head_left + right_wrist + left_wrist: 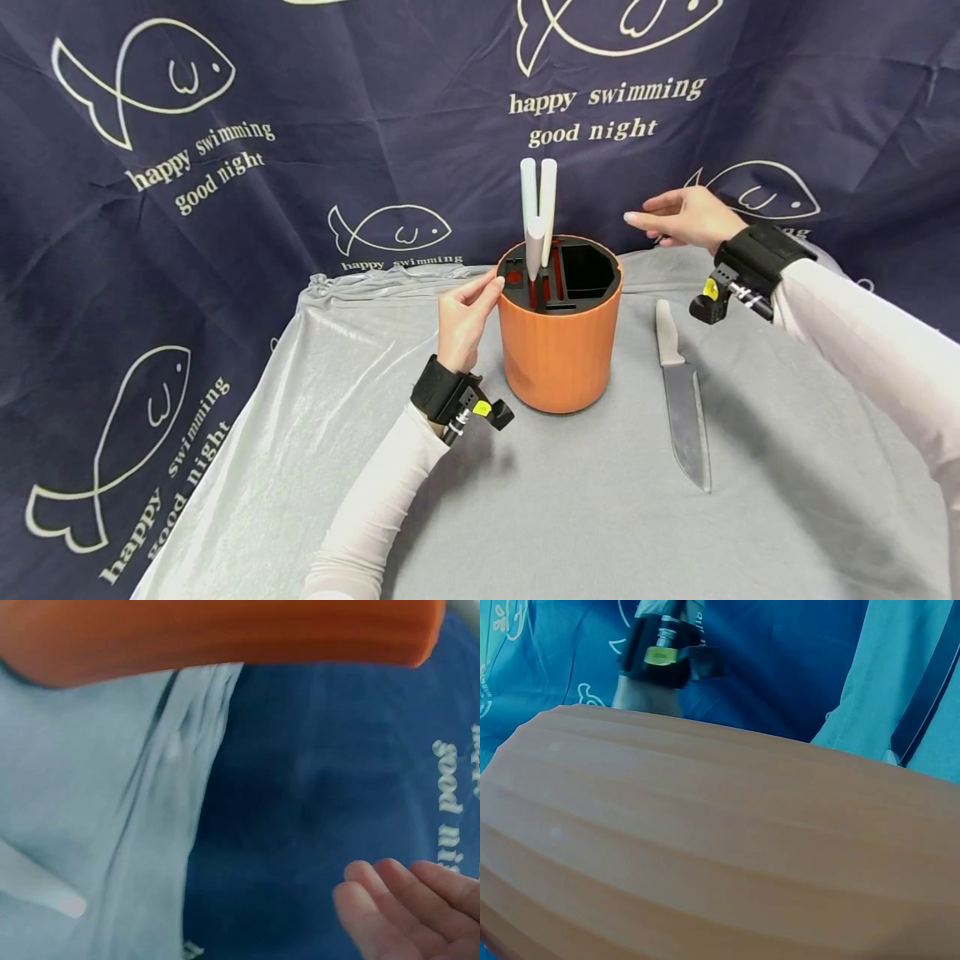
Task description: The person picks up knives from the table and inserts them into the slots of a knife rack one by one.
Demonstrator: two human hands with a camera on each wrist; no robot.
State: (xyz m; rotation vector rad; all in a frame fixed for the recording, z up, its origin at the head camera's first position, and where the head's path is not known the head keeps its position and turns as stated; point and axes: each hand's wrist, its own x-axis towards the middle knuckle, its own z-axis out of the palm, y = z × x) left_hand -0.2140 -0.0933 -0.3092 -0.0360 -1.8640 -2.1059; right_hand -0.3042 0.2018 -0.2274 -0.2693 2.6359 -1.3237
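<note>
An orange, ribbed round knife block (558,358) with a black slotted top stands upright on the cloth. Several white handles (529,187) rise from its slots; whatever lies below them is hidden inside. At the left of the rim, my left hand (461,321) pinches the edge between thumb and fingers. My right hand (686,218) hovers to the right of the block, empty, with fingers loosely bent and pointing left. Below that hand, a broad kitchen knife (684,417) lies flat, its white handle toward the back. The handle (37,885) also appears in the right wrist view.
Grey cloth (570,508) covers the table. A dark blue curtain (420,150) with white fish and lettering hangs right behind the block. The top of the block has a wide dark compartment on its right side, beside narrower slots.
</note>
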